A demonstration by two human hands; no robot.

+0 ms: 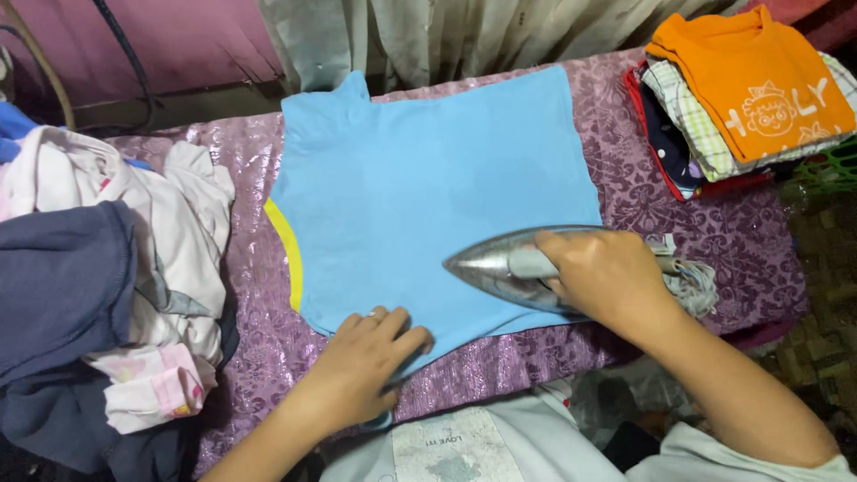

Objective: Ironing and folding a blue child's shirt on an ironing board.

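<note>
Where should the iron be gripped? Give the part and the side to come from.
Grip the iron by its top handle, coming from above at the rear, as the right hand does. The handle runs lengthwise and the pointed tip faces left; the soleplate lies flat on the blue shirt.

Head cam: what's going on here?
A person is ironing a light blue shirt spread flat on a purple patterned board. The right hand grips the iron; the left hand presses the shirt's near edge. Crumpled clothes lie at left, a folded stack at right.
</note>
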